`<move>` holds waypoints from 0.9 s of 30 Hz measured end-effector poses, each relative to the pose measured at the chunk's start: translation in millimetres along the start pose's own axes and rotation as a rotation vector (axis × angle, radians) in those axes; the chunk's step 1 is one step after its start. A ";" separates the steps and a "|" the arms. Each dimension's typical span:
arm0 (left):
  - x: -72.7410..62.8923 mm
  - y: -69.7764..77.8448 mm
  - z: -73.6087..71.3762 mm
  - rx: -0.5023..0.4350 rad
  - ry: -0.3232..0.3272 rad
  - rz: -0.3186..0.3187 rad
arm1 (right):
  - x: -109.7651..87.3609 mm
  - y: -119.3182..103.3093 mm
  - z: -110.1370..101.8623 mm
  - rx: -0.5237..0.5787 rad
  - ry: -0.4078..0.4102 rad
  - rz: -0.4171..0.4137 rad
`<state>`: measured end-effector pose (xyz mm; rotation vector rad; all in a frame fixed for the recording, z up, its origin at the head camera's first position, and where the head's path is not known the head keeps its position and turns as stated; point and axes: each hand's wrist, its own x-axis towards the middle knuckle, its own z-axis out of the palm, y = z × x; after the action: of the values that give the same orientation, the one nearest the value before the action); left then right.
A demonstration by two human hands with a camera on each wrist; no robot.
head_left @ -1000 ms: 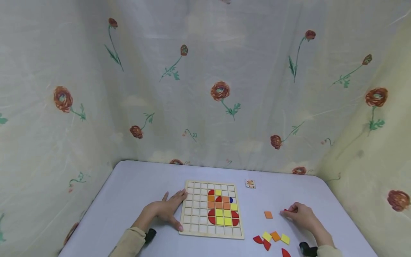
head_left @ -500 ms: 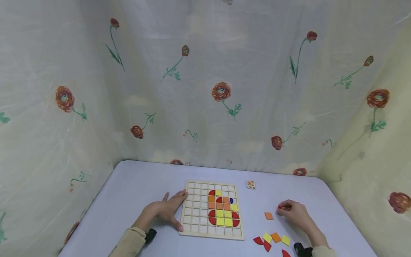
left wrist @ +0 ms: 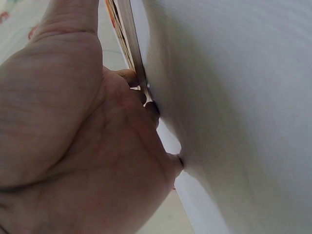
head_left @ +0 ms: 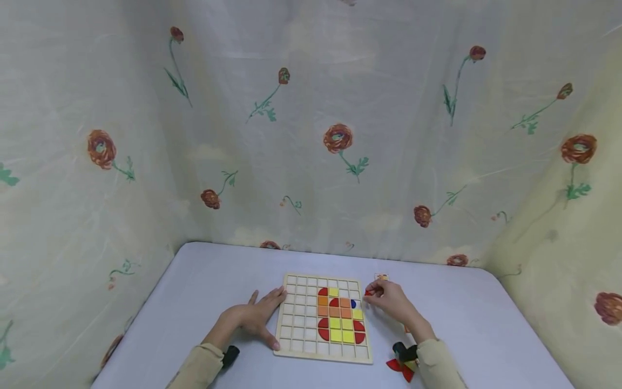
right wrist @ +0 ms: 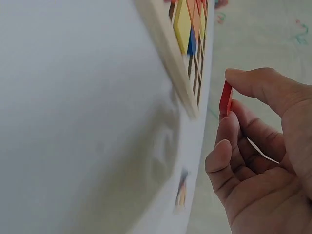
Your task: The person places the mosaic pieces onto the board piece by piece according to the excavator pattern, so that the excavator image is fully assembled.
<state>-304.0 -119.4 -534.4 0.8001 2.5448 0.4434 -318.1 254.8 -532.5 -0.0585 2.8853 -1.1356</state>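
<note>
Head view, lower centre: the left hand [head_left: 250,319] rests flat, fingers straight, against the left edge of a wooden grid board [head_left: 301,319] on the table [head_left: 204,281]. Its right columns hold coloured tiles; most cells are bare. At the board's upper right corner, the right hand [head_left: 393,302] pinches a red tile [head_left: 367,292]. Loose tiles [head_left: 399,368] remain at lower right.

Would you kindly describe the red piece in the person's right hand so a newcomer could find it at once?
Start at the wooden grid board on the pale table. Just off its far right corner, the right hand pinches a small red piece. Unlike the red pieces seated in the board's cells, it is held clear of the board.
</note>
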 end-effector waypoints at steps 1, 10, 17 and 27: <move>0.3 0.3 -0.3 0.002 0.000 0.002 | 3.9 -3.6 4.8 0.008 -0.009 -0.009; 4.8 3.3 -0.2 0.008 -0.001 0.015 | 24.2 -16.0 28.6 -0.004 -0.084 -0.019; 6.0 0.4 -1.0 0.015 -0.007 0.002 | 26.9 -19.2 26.6 -0.042 -0.112 -0.053; 0.9 -1.5 -0.8 -0.001 -0.008 -0.009 | 28.1 -27.3 28.8 -0.018 -0.136 -0.032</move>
<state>-305.7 -120.2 -534.6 0.7880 2.5394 0.4373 -344.2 213.8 -535.6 -0.1758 2.7841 -1.0666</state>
